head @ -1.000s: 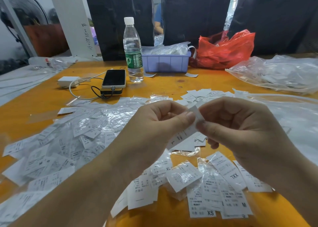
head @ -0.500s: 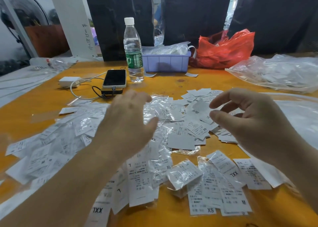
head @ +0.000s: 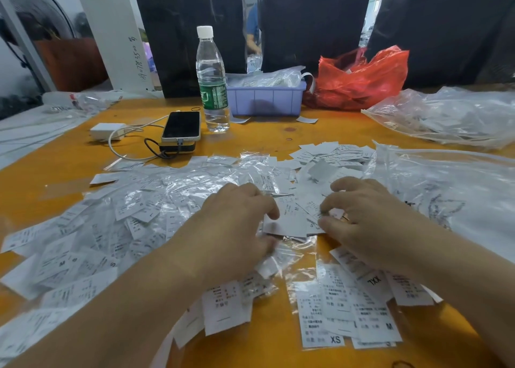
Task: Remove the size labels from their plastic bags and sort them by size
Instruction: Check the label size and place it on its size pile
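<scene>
Picking stage — both hands down in the label pile (head: 289, 214); left hand (head: 237, 228) fingers curled, right hand (head: 359, 220) curled too, grip can't tell. Next — pinch one bagged label.

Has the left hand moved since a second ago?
Yes. The left hand has dropped from mid-air onto the label pile, nearer the table.
</scene>
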The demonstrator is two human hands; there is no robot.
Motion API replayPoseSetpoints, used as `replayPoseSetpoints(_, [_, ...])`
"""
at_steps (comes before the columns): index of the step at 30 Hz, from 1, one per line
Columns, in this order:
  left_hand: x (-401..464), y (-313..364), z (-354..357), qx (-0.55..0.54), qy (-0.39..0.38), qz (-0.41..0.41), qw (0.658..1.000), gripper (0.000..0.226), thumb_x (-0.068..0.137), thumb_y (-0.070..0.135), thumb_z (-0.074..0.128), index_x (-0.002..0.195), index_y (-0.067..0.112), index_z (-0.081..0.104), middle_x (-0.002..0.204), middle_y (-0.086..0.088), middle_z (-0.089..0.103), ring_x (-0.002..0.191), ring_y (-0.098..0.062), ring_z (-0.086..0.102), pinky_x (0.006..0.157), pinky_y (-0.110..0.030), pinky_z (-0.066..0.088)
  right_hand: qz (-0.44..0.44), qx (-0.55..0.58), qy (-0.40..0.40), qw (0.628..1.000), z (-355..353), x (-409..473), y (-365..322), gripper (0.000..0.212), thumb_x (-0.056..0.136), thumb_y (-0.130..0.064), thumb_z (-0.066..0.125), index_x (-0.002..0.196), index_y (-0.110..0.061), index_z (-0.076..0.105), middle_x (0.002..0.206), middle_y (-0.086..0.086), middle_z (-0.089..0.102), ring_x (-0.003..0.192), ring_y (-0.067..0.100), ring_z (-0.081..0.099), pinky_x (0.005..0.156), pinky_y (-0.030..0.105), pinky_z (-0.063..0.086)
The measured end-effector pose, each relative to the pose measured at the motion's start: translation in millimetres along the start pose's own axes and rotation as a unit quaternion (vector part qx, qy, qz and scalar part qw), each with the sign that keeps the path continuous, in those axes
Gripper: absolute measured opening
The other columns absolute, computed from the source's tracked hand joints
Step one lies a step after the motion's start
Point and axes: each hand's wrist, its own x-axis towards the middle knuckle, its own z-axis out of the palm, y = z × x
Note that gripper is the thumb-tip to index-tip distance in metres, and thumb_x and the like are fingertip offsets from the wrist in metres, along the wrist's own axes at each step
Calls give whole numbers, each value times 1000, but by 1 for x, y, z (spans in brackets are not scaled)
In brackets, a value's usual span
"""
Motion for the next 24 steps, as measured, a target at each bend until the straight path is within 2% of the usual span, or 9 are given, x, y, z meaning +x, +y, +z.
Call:
replayPoseSetpoints(2, [1,1,1,0,9,4,1000,29,90,49,58,118,45,54,124,23,43,122,-7,34,100,-29,35,-2,5,30,1000,0,0,-1,28,92,-51,50,106,-31,65,125,-11,49,118,14,38,86,28,32])
replayPoseSetpoints(6, [0,7,3,-6,-24,5,1000,43,81,66,57,119,47,51,125,26,40,119,-3,31,96,-27,33,10,-25,37,999,2,4,-3,43,88,-56,53,110,-21,64,120,-5,51,114,18,41,93,36,41])
replayPoseSetpoints(11, [2,1,4,46,26,11,999,29,91,48,57,119,43,53,125,23,43,117,-4,30,93,-22,22,-4,11,65,998,3,5,1,32,85,-52,62,99,-23,65,112,-9,53,109,16,42,86,33,39])
replayPoseSetpoints(14, [4,-2,7,72,51,12,996,25,93,41,55,119,42,54,123,20,45,116,-7,33,94,-25,23,-23,54,104,993,1,4,1,16,85,-37,68,93,-28,57,101,-12,53,101,13,46,77,29,38])
replayPoseSetpoints(18, [5,-4,8,93,71,14,993,24,95,36,53,118,41,55,122,17,46,115,-10,34,97,-29,24,-45,170,167,970,-1,3,2,21,81,-19,72,85,-32,56,77,-14,62,66,3,59,54,19,43])
replayPoseSetpoints(19, [6,-4,8,101,71,14,992,24,95,34,53,118,40,55,122,17,46,115,-11,34,98,-30,24,-44,217,163,962,-2,2,2,23,81,-18,74,86,-32,57,73,-11,64,61,4,60,49,18,43])
replayPoseSetpoints(21, [7,-4,7,97,71,13,993,24,96,30,48,116,39,57,121,18,47,115,-10,34,98,-30,24,-51,307,132,941,-4,-1,-2,30,79,-16,78,94,-33,59,73,-6,69,57,9,63,50,22,50])
replayPoseSetpoints(22, [7,-2,6,69,76,8,995,25,97,30,42,113,39,59,120,18,49,114,-8,35,97,-29,24,-57,346,116,930,-5,-2,-4,33,78,-14,79,98,-32,60,74,-4,70,56,11,65,53,25,53])
replayPoseSetpoints(24, [6,5,0,-76,85,-14,993,34,93,39,31,105,36,63,110,20,57,106,-2,43,90,-26,34,-70,423,88,899,-7,-4,-7,34,75,-8,81,99,-23,62,74,1,72,57,15,65,55,26,53])
